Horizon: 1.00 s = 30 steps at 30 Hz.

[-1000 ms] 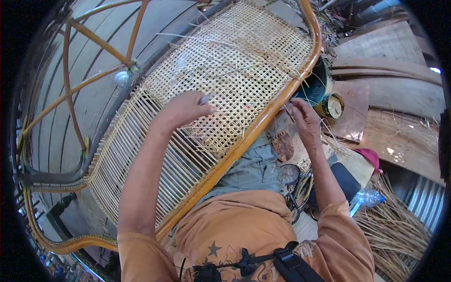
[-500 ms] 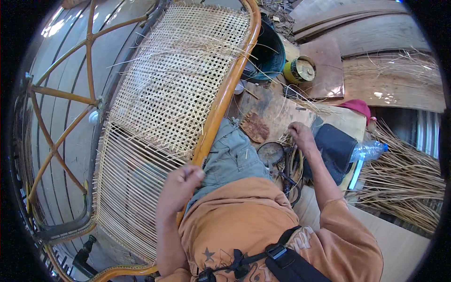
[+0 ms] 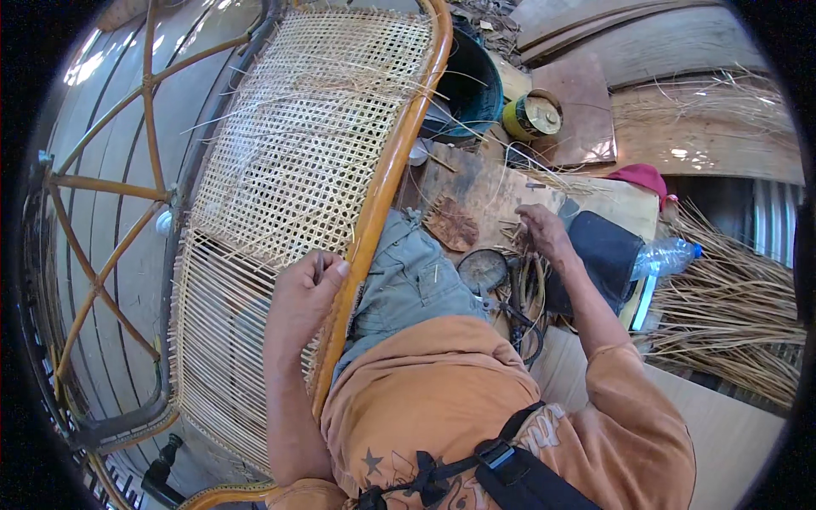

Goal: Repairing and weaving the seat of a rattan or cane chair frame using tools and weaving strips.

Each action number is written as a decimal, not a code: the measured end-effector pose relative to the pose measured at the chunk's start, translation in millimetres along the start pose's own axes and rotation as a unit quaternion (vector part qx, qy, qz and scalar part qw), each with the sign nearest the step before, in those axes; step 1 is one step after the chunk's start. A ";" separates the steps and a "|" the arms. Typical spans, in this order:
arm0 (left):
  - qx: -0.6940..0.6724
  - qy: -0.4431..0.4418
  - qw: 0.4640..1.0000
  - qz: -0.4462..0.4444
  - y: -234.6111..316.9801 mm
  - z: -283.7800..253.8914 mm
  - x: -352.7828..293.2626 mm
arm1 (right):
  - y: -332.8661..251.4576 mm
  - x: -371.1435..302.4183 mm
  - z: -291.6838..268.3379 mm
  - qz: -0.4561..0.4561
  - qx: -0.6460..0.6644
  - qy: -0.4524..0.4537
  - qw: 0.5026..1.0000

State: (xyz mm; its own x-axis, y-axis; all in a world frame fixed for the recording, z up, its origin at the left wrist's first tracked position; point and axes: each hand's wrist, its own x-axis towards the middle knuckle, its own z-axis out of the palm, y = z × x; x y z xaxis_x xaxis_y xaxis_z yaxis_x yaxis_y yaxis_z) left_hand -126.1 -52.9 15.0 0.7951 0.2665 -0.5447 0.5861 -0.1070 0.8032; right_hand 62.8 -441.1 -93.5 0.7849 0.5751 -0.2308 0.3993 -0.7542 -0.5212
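A rattan furniture frame [image 3: 387, 178] with a cane-woven panel [image 3: 297, 144] leans across my lap on the left. The panel's upper part is an open lattice; its lower part has only parallel cane strands [image 3: 229, 314]. My left hand [image 3: 302, 293] is closed at the frame's near rail, a small dark slim piece showing between thumb and fingers; its kind is unclear. My right hand [image 3: 551, 234] is over the worn wooden board [image 3: 484, 183], fingers bent and apart beside short cane bits [image 3: 512, 229]. Whether it touches them is hard to tell.
Right of my lap lie a round dark dish [image 3: 483, 270], a black pouch [image 3: 599, 251], a plastic bottle [image 3: 663, 257] and a heap of cane strips [image 3: 722, 306]. Beyond stand a dark bucket [image 3: 476, 93] and a yellow-green tin [image 3: 531, 116]. A red cloth [image 3: 642, 180] lies nearby.
My left hand has shifted left onto the rail and panel edge. My right hand has turned, its fingers spreading a little by the cane bits. The whole view has shifted slightly.
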 end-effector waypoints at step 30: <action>-0.080 -0.013 0.996 -0.048 -6.2 2.1 -6.0 | -20.6 -13.7 18.8 0.010 0.061 0.039 0.997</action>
State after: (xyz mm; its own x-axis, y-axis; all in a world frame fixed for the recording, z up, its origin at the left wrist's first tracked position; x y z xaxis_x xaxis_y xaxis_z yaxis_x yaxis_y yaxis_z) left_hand -134.1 -55.9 12.7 0.7418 0.2439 -0.6247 0.6285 0.0719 0.7744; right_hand 34.9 -427.5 -95.1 0.8289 0.5296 -0.1802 0.3253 -0.7184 -0.6149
